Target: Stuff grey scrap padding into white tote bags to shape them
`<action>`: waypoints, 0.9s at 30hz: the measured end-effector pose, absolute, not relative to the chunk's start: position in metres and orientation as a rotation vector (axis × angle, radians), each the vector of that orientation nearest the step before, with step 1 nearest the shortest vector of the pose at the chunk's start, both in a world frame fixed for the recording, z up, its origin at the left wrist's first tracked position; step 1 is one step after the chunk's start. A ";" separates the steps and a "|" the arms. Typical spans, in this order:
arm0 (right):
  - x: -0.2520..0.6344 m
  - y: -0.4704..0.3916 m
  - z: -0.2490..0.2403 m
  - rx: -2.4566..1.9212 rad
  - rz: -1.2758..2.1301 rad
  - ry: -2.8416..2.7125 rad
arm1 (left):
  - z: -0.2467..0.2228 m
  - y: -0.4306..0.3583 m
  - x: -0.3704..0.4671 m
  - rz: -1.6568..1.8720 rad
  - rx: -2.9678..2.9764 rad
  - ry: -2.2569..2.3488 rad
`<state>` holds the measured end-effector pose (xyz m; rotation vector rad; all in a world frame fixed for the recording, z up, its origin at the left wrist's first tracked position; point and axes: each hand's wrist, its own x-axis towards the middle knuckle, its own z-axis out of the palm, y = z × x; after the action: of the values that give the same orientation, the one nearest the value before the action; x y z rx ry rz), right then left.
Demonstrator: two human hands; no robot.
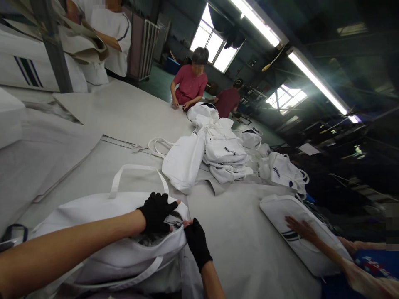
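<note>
A large white tote bag (102, 253) lies on its side before me, its mouth partly open on a dark, crinkled inside. My left hand (158, 212), in a black fingerless glove, reaches across the opening, thumb and forefinger apart, the other fingers curled at the upper rim. At the bag's right end, my right hand (198, 243), gloved the same way, pinches the corner of the rim between thumb and finger. One white strap handle (140, 167) stands up behind the bag; another handle (137, 279) hangs on the near side.
Several finished white bags (224, 149) are heaped mid-table on grey sheeting (237, 232). To the right, a co-worker's hand (301, 228) rests on a white striped bag (277, 211). A person in red (190, 83) stands across the table. A metal post (51, 45) rises at left.
</note>
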<state>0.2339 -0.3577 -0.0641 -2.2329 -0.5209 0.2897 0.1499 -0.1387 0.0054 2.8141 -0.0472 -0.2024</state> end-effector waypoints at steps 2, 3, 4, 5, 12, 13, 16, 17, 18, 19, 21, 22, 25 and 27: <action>0.239 -0.357 -0.067 -2.207 0.326 -0.561 | 0.005 -0.142 0.160 -0.252 2.766 0.055; 0.241 -0.358 -0.067 -2.197 0.345 -0.583 | 0.004 -0.143 0.164 -0.290 2.751 0.105; 0.243 -0.358 -0.067 -2.189 0.364 -0.600 | 0.000 -0.143 0.168 -0.324 2.748 0.136; 0.244 -0.360 -0.065 -2.183 0.382 -0.614 | -0.004 -0.143 0.170 -0.345 2.750 0.138; 0.231 -0.379 -0.043 -2.091 0.461 -0.685 | -0.034 -0.156 0.140 -0.234 2.860 0.103; 0.228 -0.380 -0.041 -2.080 0.453 -0.680 | -0.036 -0.161 0.134 -0.202 2.903 0.116; 0.220 -0.380 -0.037 -2.073 0.446 -0.646 | -0.045 -0.172 0.123 -0.108 3.017 0.168; 0.219 -0.379 -0.037 -2.071 0.449 -0.638 | -0.048 -0.174 0.122 -0.080 3.038 0.175; 0.218 -0.378 -0.036 -2.065 0.452 -0.626 | -0.052 -0.174 0.120 -0.051 3.048 0.165; 0.218 -0.377 -0.035 -2.054 0.456 -0.606 | -0.056 -0.174 0.120 -0.021 3.051 0.149; 0.219 -0.374 -0.033 -2.025 0.472 -0.554 | -0.064 -0.170 0.118 0.048 3.044 0.104; 0.219 -0.373 -0.032 -2.017 0.473 -0.534 | -0.068 -0.168 0.118 0.078 3.035 0.078; 0.211 -0.363 -0.036 -2.086 0.372 -0.580 | -0.076 -0.164 0.114 0.123 2.981 0.027; 0.197 -0.353 -0.046 -2.211 0.193 -0.712 | -0.079 -0.163 0.111 0.131 2.951 0.024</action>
<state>0.1969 -0.3528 -0.0455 -2.2115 -0.7117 0.1932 0.1109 -0.1629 -0.0790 2.9505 0.0244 0.1315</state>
